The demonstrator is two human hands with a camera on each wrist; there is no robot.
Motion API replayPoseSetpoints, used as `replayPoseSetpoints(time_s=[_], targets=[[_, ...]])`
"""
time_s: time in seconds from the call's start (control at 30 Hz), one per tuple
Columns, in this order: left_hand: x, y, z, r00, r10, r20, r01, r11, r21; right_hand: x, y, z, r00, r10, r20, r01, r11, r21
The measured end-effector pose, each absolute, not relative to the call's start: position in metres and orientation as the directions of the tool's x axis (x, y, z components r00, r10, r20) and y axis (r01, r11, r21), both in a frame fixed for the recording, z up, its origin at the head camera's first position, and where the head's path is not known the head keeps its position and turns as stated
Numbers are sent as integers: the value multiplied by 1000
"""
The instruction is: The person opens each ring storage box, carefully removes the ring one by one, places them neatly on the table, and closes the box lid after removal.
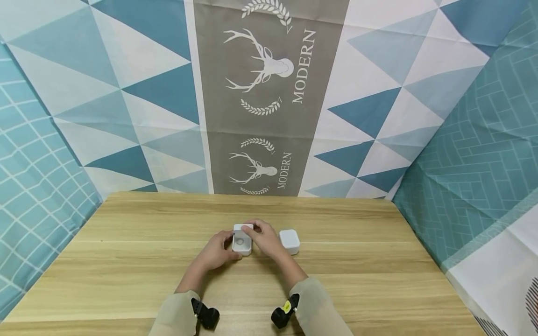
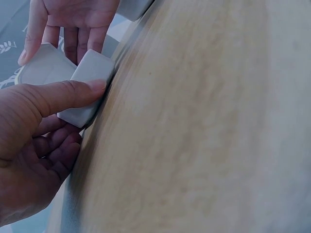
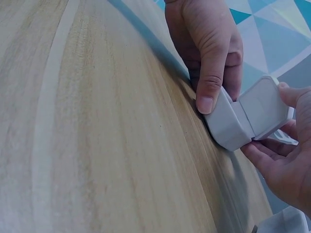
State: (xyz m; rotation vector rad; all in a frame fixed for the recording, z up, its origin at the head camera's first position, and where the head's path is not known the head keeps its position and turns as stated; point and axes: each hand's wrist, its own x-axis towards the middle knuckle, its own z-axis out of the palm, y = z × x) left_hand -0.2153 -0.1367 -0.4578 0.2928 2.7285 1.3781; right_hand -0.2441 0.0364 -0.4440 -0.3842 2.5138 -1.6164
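Note:
A small white hinged box point(image 1: 241, 250) stands on the table with its lid point(image 3: 265, 109) raised. Inside it, a round ring-like shape shows in the head view, too small to make out. My left hand point(image 1: 215, 252) grips the base point(image 2: 95, 68) from the left, thumb on the near side and fingers curled behind. On the other side, my right hand point(image 1: 265, 239) pinches the lid between thumb and fingers. Behind the lid, a thin white piece point(image 3: 286, 138) of unclear kind peeks out by the right fingers.
A second white box point(image 1: 289, 240), closed, sits just right of my right hand on the wooden table point(image 1: 357, 275). Patterned cloth point(image 1: 269, 116) hangs behind the table's far edge, with more cloth at both sides. A small black camera is strapped at each sleeve.

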Motion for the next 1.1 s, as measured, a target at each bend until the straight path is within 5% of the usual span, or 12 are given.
replayPoseSetpoints(time_s=[1.1], targets=[[-215,-136,-458,-982,188,10,121,587,800,-247,35,-446,-960,-278,15,-113,341,-933]])
